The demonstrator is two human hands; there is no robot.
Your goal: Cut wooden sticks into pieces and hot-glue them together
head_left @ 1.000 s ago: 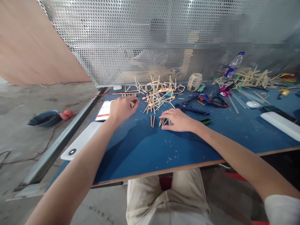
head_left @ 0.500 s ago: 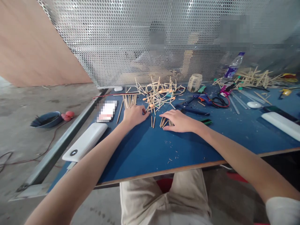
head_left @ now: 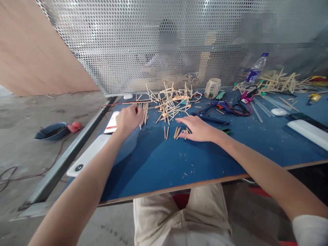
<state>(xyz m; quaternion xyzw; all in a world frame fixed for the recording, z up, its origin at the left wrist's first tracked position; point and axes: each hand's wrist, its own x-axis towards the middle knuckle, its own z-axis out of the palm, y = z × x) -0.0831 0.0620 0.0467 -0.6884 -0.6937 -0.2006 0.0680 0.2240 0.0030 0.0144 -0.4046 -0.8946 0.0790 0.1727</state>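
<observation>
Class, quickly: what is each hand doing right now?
Left hand: curled over the long sticks; grip cannot be told.
Right hand: open, flat on the short sticks.

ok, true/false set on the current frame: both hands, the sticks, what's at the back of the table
1. The right hand lies flat, palm down, by the short sticks on the blue table. True.
2. The left hand lies flat on bare table. False: it is curled at the bundle of long sticks.
3. A plastic bottle stands at the back right by the perforated screen. True.
4. The tangled stick pile lies between the hands and the table's near edge. False: it lies beyond the hands, toward the screen.
</observation>
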